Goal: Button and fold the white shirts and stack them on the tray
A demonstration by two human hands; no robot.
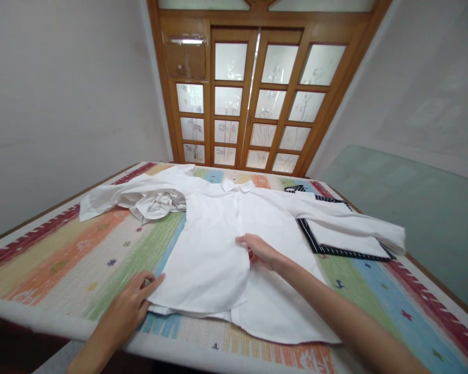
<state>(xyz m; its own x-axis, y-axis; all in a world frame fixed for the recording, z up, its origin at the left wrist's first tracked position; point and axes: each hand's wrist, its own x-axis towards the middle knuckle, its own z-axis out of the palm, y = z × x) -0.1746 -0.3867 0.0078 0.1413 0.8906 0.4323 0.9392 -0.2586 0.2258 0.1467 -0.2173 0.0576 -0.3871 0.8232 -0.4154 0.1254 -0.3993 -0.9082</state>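
Observation:
A white collared shirt [210,259] lies spread on the patterned cloth, its collar pointing away from me and its hem toward me. With my right hand [261,252] I pinch the front opening edge about halfway down, lifting it slightly. At the lower left corner of the shirt, my left hand [130,301] has its thumb over the side edge and its fingers curled; some of the fingertips are hidden. The left sleeve [156,197] is bunched and crumpled, while the right sleeve [347,221] stretches outward over other folded clothing.
Folded white clothing with black striped trim [343,244] lies under the right sleeve. A colourful striped cloth [113,259] covers the table, whose front edge is close to me. Wooden glass-paned doors [253,98] stand behind, and a pale green panel [413,208] is at right.

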